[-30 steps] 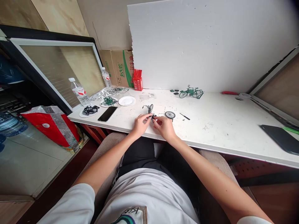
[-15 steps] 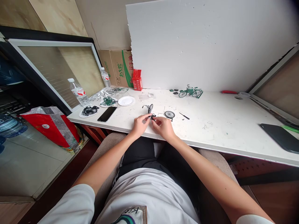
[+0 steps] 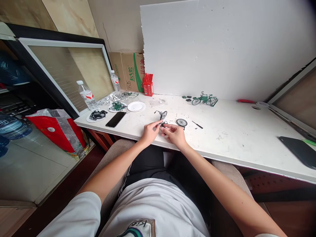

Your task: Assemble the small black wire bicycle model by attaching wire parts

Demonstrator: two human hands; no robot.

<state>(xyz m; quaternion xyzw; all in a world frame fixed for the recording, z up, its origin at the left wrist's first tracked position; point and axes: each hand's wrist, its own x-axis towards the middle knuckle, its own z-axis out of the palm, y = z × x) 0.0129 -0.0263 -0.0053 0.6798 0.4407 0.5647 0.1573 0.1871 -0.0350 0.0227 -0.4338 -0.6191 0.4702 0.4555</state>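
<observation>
Close to the table's front edge, my left hand [image 3: 150,133] and my right hand [image 3: 174,134] meet around a small black model bicycle [image 3: 163,116] that is only partly built. Fingers of both hands are closed on its frame, whose lower part they hide. Its front wheel and handlebar stick up beyond my fingertips. Just right of my right hand lies a loose spoked model wheel [image 3: 182,122]. Farther right is a thin dark tool [image 3: 197,124], perhaps a small knife. At the back stands a green model bicycle [image 3: 204,99], fully formed.
On the left are a plate of black parts [image 3: 96,116], a plate of green parts [image 3: 118,106], a white plate [image 3: 136,106], a phone [image 3: 116,119] and a water bottle [image 3: 88,96]. A red box [image 3: 148,85] stands behind. A dark tablet-like slab [image 3: 299,151] lies at right.
The camera view has shifted slightly, so the scene sits a little farther right. The black model bicycle's front wheel has turned or tilted slightly in my hands. Both hands keep their grip.
</observation>
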